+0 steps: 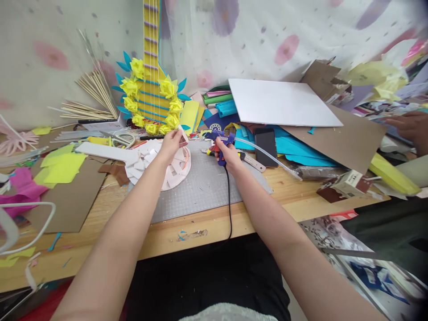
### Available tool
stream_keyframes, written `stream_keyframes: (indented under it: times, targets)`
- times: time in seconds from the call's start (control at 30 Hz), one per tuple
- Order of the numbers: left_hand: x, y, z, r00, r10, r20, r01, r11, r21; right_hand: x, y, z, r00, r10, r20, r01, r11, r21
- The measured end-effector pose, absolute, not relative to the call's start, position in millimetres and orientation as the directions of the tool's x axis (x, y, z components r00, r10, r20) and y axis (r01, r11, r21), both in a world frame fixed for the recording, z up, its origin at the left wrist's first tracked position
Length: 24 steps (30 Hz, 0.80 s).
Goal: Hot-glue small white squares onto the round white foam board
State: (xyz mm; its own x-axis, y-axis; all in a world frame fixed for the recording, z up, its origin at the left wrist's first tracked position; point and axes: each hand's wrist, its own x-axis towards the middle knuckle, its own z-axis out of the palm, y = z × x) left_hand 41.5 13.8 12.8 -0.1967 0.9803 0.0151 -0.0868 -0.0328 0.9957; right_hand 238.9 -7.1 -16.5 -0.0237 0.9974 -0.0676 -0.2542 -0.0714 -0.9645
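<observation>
My right hand is wrapped round a blue hot glue gun, with a long clear glue stick sticking out of its back and a black cord hanging down. Between the fingers of my left hand is a small white foam board strip, held near the glue gun's nozzle. Below that hand lies a round white banjo-shaped piece with a long neck, covered in overlapping white strips and edged partly in orange. It rests on the grey cutting mat. A yellow-black utility knife lies beside my right hand.
A yellow guitar model with paper roses stands at the back. White scissors, wooden sticks and yellow paper lie left. A phone, a white board and cardboard are right. Another person's hand shows far right.
</observation>
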Motion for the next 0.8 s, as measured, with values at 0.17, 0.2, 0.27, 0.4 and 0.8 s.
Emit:
stream_keyframes:
  times: [0.17,0.2,0.27,0.4,0.8]
  targets:
    - [-9,-31,17,-0.280,0.960,0.030,-0.263,-0.107,0.959,226,-20,-20,-0.251,0.967,-0.052,-0.190,-0.102,-0.977]
    - [-15,-37,15,-0.301,0.953,0.024,-0.263,-0.107,0.959,224,-22,-20,-0.268,0.962,-0.050,-0.178,-0.100,-0.979]
    - [-22,-48,8,-0.305,0.952,-0.003,-0.254,-0.078,0.964,223,-24,-22,-0.286,0.957,-0.050,-0.159,-0.098,-0.982]
    - [-19,-59,-4,-0.251,0.967,-0.037,-0.233,-0.023,0.972,222,-26,-25,-0.310,0.950,-0.037,-0.130,-0.081,-0.988]
    - [-11,-66,0,-0.166,0.977,-0.133,-0.165,0.105,0.981,212,-34,-31,-0.441,0.898,0.010,-0.013,0.004,-1.000]
